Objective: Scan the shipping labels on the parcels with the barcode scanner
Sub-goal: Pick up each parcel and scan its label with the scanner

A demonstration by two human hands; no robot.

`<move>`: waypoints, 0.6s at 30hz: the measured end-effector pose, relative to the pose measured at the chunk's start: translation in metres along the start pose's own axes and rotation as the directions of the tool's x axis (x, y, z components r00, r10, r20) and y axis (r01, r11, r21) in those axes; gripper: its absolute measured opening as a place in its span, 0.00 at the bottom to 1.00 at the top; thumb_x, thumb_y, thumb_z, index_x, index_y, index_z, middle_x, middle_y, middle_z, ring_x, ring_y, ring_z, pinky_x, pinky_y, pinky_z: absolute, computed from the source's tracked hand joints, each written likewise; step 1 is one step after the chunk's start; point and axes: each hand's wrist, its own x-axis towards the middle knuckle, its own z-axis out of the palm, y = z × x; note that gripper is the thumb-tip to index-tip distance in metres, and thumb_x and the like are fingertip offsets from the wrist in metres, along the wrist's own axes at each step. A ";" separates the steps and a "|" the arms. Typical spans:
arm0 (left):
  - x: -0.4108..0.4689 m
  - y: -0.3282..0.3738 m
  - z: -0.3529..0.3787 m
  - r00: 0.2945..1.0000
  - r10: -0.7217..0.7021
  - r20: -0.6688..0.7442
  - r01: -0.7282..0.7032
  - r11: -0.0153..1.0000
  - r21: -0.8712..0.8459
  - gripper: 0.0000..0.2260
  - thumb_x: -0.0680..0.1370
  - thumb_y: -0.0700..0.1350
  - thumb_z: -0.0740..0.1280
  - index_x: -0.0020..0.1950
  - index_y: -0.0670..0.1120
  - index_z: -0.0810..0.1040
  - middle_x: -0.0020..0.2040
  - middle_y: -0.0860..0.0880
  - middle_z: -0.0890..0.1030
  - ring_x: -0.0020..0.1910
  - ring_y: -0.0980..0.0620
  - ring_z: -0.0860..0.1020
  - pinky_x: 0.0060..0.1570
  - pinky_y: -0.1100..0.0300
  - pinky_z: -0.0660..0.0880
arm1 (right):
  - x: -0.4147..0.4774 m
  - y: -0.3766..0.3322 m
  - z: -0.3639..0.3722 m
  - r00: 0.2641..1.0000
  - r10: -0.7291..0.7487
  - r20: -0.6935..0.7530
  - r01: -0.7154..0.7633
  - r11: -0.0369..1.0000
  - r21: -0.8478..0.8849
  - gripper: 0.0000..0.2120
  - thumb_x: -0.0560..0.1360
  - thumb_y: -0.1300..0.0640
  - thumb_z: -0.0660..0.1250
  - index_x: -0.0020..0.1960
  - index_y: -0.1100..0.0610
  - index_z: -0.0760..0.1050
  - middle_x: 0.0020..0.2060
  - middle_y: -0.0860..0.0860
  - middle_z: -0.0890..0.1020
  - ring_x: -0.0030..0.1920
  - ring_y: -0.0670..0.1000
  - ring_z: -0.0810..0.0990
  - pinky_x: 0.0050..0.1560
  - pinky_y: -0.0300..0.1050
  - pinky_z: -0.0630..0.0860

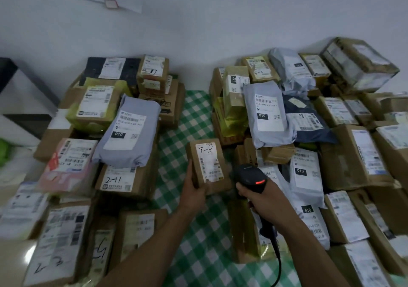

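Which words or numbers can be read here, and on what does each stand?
"241": handwritten on the label of the cardboard box, left.
"010": label of the grey mailer, right.
"010-010-L30-551": the same label.
"4-2": handwritten on the far box.
"5-2", upside down: small box in the left hand.
Other print: too blurred.

small cardboard box (207, 165) sits mid-gap over the tablecloth (194, 114) | barcode scanner (251, 176) just right of it | left parcel pile (123, 183) and right parcel pile (344, 160) either side | wall (220, 21) behind both

We see a small brown parcel (198, 167), white shipping label (208, 162) facing up — the black barcode scanner (251, 177) just right of it, red light glowing.
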 end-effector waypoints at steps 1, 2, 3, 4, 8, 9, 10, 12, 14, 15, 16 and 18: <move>-0.011 0.003 -0.006 1.000 0.025 0.003 -0.025 1.000 -0.007 0.41 0.79 0.35 0.71 0.82 0.63 0.54 0.75 0.56 0.72 0.72 0.55 0.73 0.55 0.68 0.79 | -0.003 -0.002 0.003 1.000 -0.008 0.006 0.008 1.000 0.004 0.10 0.77 0.49 0.75 0.57 0.46 0.79 0.44 0.47 0.86 0.33 0.42 0.83 0.36 0.37 0.76; -0.022 0.006 -0.011 0.999 0.048 0.002 -0.048 0.999 -0.001 0.42 0.79 0.38 0.73 0.80 0.68 0.54 0.75 0.57 0.71 0.71 0.56 0.73 0.56 0.66 0.79 | -0.005 -0.005 0.007 1.000 -0.018 0.010 0.017 1.000 0.012 0.11 0.77 0.48 0.75 0.58 0.46 0.79 0.44 0.47 0.86 0.33 0.42 0.84 0.35 0.36 0.75; -0.032 0.008 -0.016 0.998 0.064 0.005 -0.064 0.998 -0.001 0.42 0.78 0.41 0.74 0.76 0.74 0.53 0.74 0.58 0.71 0.70 0.56 0.73 0.57 0.64 0.79 | -0.008 -0.007 0.011 1.000 -0.025 0.012 0.025 0.999 0.024 0.12 0.77 0.48 0.75 0.59 0.46 0.79 0.45 0.47 0.86 0.35 0.43 0.84 0.34 0.35 0.75; -0.041 0.012 -0.020 0.997 0.074 0.016 -0.074 0.997 0.002 0.43 0.78 0.45 0.75 0.73 0.79 0.51 0.74 0.59 0.71 0.70 0.57 0.73 0.58 0.62 0.80 | -0.012 -0.010 0.016 0.999 -0.035 0.011 0.035 0.999 0.036 0.14 0.76 0.47 0.75 0.60 0.45 0.79 0.46 0.47 0.87 0.37 0.44 0.85 0.35 0.34 0.76; -0.068 0.022 -0.033 0.985 0.159 0.060 -0.162 0.986 0.042 0.43 0.76 0.54 0.75 0.71 0.83 0.46 0.76 0.58 0.69 0.71 0.57 0.73 0.64 0.55 0.78 | -0.026 -0.016 0.030 0.997 -0.075 0.012 0.075 0.997 0.023 0.20 0.74 0.43 0.77 0.63 0.43 0.77 0.49 0.49 0.86 0.51 0.51 0.85 0.47 0.45 0.80; -0.070 0.024 -0.035 0.982 0.179 0.059 -0.181 0.983 0.039 0.44 0.77 0.51 0.75 0.72 0.80 0.45 0.77 0.57 0.68 0.72 0.57 0.73 0.65 0.54 0.78 | -0.030 -0.018 0.032 0.996 -0.085 0.015 0.084 0.996 0.026 0.20 0.74 0.43 0.77 0.63 0.43 0.77 0.50 0.48 0.86 0.52 0.51 0.85 0.49 0.47 0.81; -0.070 0.026 -0.038 0.980 0.194 0.047 -0.196 0.980 0.037 0.44 0.78 0.48 0.75 0.74 0.77 0.45 0.78 0.56 0.68 0.72 0.57 0.73 0.65 0.55 0.78 | -0.035 -0.020 0.033 0.996 -0.092 0.017 0.092 0.995 0.030 0.21 0.73 0.42 0.77 0.64 0.42 0.77 0.51 0.48 0.86 0.53 0.51 0.85 0.51 0.48 0.81; -0.068 0.032 -0.041 0.978 0.207 0.036 -0.209 0.977 0.051 0.45 0.79 0.44 0.74 0.75 0.73 0.43 0.77 0.54 0.68 0.70 0.62 0.73 0.64 0.61 0.78 | -0.045 -0.024 0.031 0.994 -0.105 0.039 0.104 0.994 0.019 0.21 0.73 0.42 0.77 0.64 0.42 0.77 0.51 0.47 0.86 0.52 0.51 0.85 0.51 0.47 0.81; -0.067 0.040 -0.042 0.975 0.219 0.031 -0.221 0.972 0.073 0.45 0.79 0.38 0.72 0.75 0.69 0.42 0.77 0.54 0.67 0.68 0.66 0.72 0.60 0.69 0.76 | -0.056 -0.028 0.027 0.990 -0.115 0.083 0.115 0.993 0.004 0.21 0.73 0.41 0.77 0.63 0.40 0.78 0.51 0.45 0.86 0.51 0.50 0.85 0.52 0.47 0.80; -0.066 0.041 -0.043 0.971 0.238 0.022 -0.239 0.969 0.070 0.45 0.80 0.35 0.71 0.76 0.66 0.42 0.76 0.55 0.67 0.67 0.68 0.72 0.57 0.72 0.75 | -0.061 -0.030 0.026 0.987 -0.117 0.106 0.118 0.993 -0.003 0.18 0.73 0.42 0.77 0.62 0.39 0.78 0.50 0.45 0.86 0.50 0.49 0.84 0.52 0.47 0.79; -0.064 0.043 -0.043 0.966 0.259 0.022 -0.260 0.963 0.064 0.44 0.80 0.33 0.69 0.76 0.63 0.42 0.74 0.57 0.68 0.65 0.72 0.73 0.55 0.74 0.74 | -0.067 -0.033 0.024 0.984 -0.124 0.126 0.126 0.992 -0.012 0.15 0.74 0.43 0.76 0.59 0.38 0.77 0.49 0.44 0.86 0.49 0.48 0.84 0.51 0.46 0.78; -0.061 0.046 -0.044 0.963 0.267 0.030 -0.269 0.962 0.053 0.43 0.80 0.32 0.69 0.76 0.62 0.43 0.72 0.61 0.68 0.65 0.73 0.72 0.53 0.76 0.73 | -0.076 -0.040 0.022 0.979 -0.128 0.157 0.133 0.991 -0.026 0.11 0.77 0.46 0.75 0.55 0.38 0.77 0.48 0.44 0.86 0.46 0.46 0.83 0.49 0.43 0.77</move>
